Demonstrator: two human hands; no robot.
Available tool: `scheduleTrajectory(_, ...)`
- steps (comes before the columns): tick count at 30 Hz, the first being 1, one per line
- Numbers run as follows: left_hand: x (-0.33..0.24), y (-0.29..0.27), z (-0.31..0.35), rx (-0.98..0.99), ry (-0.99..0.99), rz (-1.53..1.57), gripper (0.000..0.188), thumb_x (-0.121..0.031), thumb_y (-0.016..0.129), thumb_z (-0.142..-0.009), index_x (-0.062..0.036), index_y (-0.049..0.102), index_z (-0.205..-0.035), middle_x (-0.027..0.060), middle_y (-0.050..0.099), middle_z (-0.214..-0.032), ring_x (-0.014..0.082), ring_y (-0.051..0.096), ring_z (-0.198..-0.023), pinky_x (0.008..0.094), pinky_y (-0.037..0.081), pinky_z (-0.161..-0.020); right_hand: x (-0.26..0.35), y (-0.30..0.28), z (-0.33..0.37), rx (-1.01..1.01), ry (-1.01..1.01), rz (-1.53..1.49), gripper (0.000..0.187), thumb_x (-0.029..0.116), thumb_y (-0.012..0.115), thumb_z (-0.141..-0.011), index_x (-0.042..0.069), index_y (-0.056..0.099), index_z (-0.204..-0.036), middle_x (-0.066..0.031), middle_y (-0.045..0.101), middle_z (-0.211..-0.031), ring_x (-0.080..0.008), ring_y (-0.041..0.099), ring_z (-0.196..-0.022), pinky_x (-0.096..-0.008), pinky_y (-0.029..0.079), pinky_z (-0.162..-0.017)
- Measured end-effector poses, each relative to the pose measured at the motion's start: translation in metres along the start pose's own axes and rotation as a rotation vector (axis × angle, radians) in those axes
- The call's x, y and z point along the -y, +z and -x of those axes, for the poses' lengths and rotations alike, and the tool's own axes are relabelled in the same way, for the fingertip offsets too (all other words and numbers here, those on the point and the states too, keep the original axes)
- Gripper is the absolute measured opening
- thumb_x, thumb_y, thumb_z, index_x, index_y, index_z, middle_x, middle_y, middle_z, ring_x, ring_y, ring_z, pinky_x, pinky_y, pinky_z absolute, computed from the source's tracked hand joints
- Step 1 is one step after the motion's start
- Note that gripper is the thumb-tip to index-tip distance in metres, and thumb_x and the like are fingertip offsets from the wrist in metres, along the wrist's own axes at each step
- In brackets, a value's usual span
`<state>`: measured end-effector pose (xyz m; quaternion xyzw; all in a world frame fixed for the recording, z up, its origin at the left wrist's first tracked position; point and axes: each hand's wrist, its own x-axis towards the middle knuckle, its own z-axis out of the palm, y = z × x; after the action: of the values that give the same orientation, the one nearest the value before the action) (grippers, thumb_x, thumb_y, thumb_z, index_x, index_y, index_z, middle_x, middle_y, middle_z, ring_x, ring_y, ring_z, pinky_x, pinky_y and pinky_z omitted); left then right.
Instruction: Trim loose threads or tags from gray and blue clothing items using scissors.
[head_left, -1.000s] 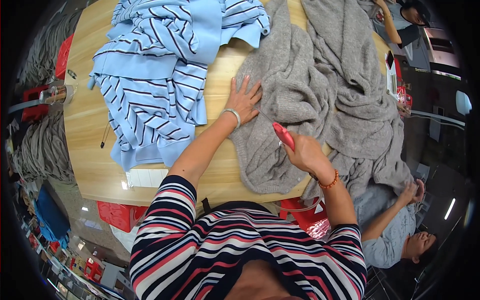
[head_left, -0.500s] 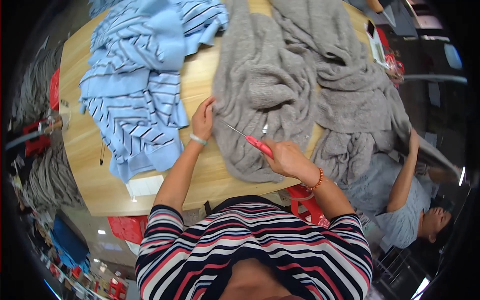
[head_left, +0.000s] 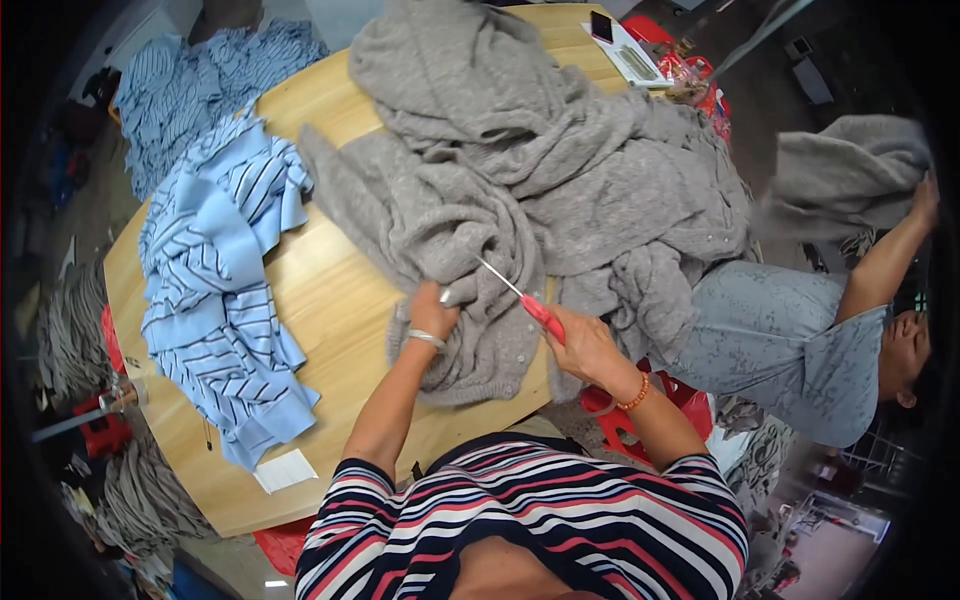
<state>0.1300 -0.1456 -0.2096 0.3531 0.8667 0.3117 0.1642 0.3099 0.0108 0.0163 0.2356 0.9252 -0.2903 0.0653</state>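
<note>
A grey knit garment (head_left: 400, 190) lies rumpled on the table in front of me, with small shiny spots near its lower edge. My left hand (head_left: 436, 308) is closed on a fold of it, fingertips partly hidden in the cloth. In my right hand (head_left: 590, 350) is a thin metal-shafted tool (head_left: 541, 317) with a red handle, gripped in closed fingers. Its tip points up and left over the garment; whether it touches the knit I cannot tell.
More grey knitwear (head_left: 630, 190) is heaped to the right. Blue striped garments (head_left: 215, 280) lie on the left of the wooden table (head_left: 320, 370), near a white paper (head_left: 285, 471). A co-worker (head_left: 790, 340) at right holds up a grey garment (head_left: 850, 170). A phone (head_left: 601, 27) lies far right.
My left hand has moved right and down, now grasping the grey garment, which has been shifted and bunched. The tool moved slightly right and lower. The co-worker has lifted a grey garment off the table.
</note>
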Motion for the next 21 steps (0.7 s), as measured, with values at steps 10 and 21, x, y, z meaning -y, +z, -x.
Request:
scheduleTrajectory(10,-0.251,-0.155,-0.042,0.078,0.284,1.053,0.05,0.0,0.068,-0.062,0.0009,0.058,-0.111,0.0039,0.064,-0.094,0.013,0.059,-0.09,0.0278,0.046,-0.085,-0.069,-0.024,0.051,0.237,0.015,-0.151,0.039,0.023,0.057,-0.083,0.011,0.056,-0.12,-0.0203,0.065,-0.096,-0.0375,0.062,-0.09,-0.0448,0.05,-0.078)
scheduleTrajectory(21,-0.397,0.012,-0.182,0.009,0.646,0.584,0.074,-0.027,0.072,-0.074,-0.003,0.04,-0.136,0.0219,0.054,-0.117,0.0331,0.051,-0.111,0.036,0.038,-0.099,-0.152,-0.01,0.069,-0.559,0.152,-0.317,0.023,0.012,0.056,-0.089,-0.003,0.061,-0.106,-0.0202,0.065,-0.095,-0.0318,0.063,-0.092,-0.0399,0.047,-0.083)
